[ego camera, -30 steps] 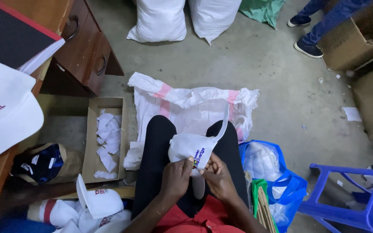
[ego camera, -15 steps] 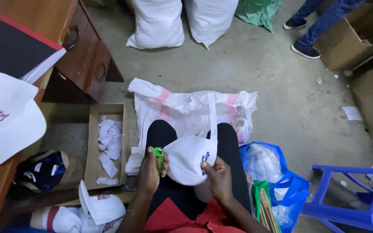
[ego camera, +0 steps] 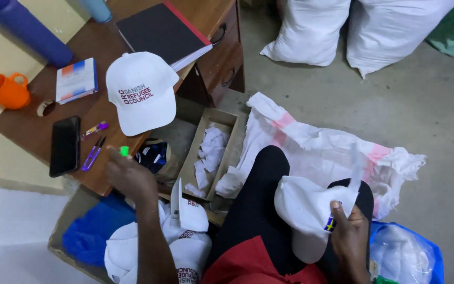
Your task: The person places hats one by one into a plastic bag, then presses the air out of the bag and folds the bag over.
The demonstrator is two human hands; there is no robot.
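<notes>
Left hand [ego camera: 127,176] moved to desk [ego camera: 38,134] w/ green item [ego camera: 124,151], right hand [ego camera: 349,231] pinching cap [ego camera: 306,208]

Left hand [ego camera: 128,176] at desk [ego camera: 32,131] edge. Ahead of it: snips [ego camera: 92,153], phone [ego camera: 65,145], white cap [ego camera: 142,90]. Bare wood between phone and cap. Below: open box [ego camera: 210,152] of scraps, caps pile [ego camera: 185,236] beside the knee.

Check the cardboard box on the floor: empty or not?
Not empty. The open-topped box holds crumpled white paper scraps along its length; nothing covers it.
</notes>
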